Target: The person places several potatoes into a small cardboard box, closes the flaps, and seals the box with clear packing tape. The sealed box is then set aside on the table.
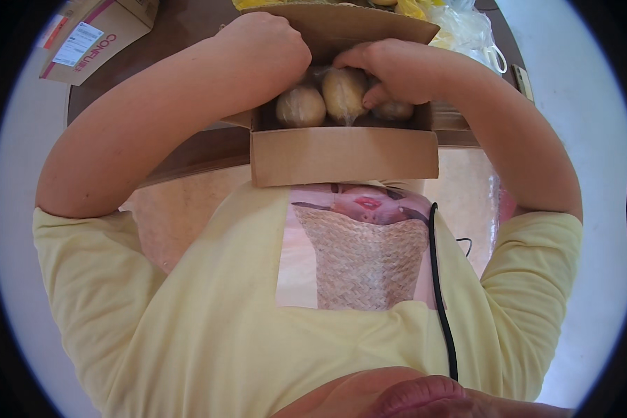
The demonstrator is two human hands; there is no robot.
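- an open cardboard box (pixel 343 157) sat at the near edge of a dark brown table (pixel 188 150), its near wall toward your chest and its far flap (pixel 369 24) standing up behind your hands.
- inside the box lay pale, rounded wrapped lumps, bread rolls by the look of them: one at the left (pixel 300 106), one in the middle (pixel 344 94), and a third (pixel 395 110) partly hidden at the right.
- your left hand (pixel 268 45) was curled into a loose fist at the box's far left corner, above the left roll; you could not tell whether it gripped anything.
- your right hand (pixel 390 70) reached in from the right, fingers bent down over the middle roll, thumb pressed against its right side, so it was closed around that roll.
- the third roll lay just under your right palm.
- a second cardboard box (pixel 94 35) with a label lay well apart at the table's far left.
- clear plastic bags (pixel 467 31) were bunched beyond the box to the right.
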